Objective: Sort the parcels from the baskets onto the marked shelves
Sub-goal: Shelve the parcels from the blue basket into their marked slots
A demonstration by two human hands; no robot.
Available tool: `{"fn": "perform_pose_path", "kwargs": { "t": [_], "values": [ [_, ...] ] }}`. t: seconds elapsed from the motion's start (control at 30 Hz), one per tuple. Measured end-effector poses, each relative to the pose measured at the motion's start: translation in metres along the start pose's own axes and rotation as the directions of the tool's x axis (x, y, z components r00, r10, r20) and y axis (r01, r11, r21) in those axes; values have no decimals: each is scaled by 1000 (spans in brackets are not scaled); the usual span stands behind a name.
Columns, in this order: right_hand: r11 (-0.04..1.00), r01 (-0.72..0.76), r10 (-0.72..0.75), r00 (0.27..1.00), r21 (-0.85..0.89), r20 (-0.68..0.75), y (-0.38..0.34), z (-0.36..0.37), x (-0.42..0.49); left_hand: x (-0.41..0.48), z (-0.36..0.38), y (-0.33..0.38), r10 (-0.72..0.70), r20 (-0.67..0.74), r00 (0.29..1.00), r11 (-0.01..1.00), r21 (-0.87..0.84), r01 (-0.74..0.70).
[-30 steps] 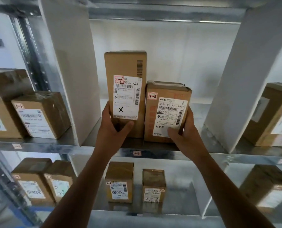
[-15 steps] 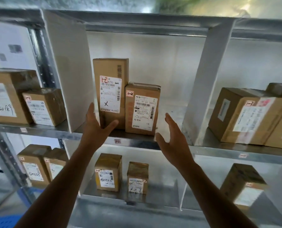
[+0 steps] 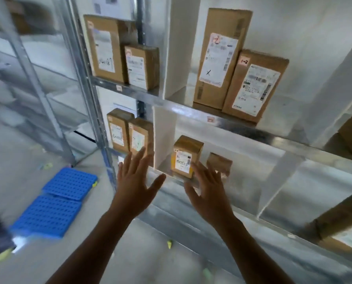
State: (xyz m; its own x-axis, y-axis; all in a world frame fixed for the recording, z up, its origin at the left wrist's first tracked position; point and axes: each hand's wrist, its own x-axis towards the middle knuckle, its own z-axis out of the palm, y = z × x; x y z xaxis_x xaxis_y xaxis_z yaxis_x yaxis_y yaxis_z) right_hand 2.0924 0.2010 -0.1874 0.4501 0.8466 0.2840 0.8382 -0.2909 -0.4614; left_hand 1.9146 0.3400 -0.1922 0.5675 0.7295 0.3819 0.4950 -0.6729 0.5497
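Observation:
Two brown parcels marked 1-2 stand side by side on the upper shelf: a tall parcel and, right of it, a shorter parcel. My left hand and my right hand hang in the air below them, fingers spread, holding nothing. They are level with the lower shelf, in front of a small parcel and a second small parcel partly hidden by my right hand.
White dividers split the metal rack into bays. More parcels fill the left bays, and others sit at the right edge. Blue perforated plastic pallets lie on the grey floor at the left, by another rack's post.
Both hands let go of the two 1-2 parcels, drew back and dropped lower. The view swung left and down, bringing the floor and blue pallets into sight.

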Motion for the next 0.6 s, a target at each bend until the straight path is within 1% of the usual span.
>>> {"fn": "perform_pose_path", "kwargs": {
  "t": [0.07, 0.13, 0.2, 0.27, 0.37, 0.47, 0.6],
  "values": [
    [1000, 17, -17, 994, 3, 110, -31, 32, -7, -33, -21, -46, -84, 26, 996, 995, 61, 82],
    [997, 75, -76, 980, 17, 186, -70, 68, -11, -70, -47, -95, -171, 39, 984, 980, 107, 166],
    [992, 117, -126, 955, 48, 270, -118, 106, -15, -111, -77, -140, -272, 33, 962, 954, 136, 265],
    [984, 160, -179, 923, 82, 340, -172, 147, -22, -155, -109, -181, -380, -1, 925, 913, 162, 375],
    [961, 239, -274, 870, 136, 409, -248, 209, -40, -218, -155, -237, -530, -60, 846, 826, 189, 531],
    [930, 313, -367, 816, 193, 446, -315, 263, -61, -271, -199, -281, -653, -117, 748, 725, 189, 663],
    [902, 363, -431, 725, 234, 538, -385, 311, -81, -318, -249, -319, -753, -174, 635, 610, 178, 772]
  ]
}}
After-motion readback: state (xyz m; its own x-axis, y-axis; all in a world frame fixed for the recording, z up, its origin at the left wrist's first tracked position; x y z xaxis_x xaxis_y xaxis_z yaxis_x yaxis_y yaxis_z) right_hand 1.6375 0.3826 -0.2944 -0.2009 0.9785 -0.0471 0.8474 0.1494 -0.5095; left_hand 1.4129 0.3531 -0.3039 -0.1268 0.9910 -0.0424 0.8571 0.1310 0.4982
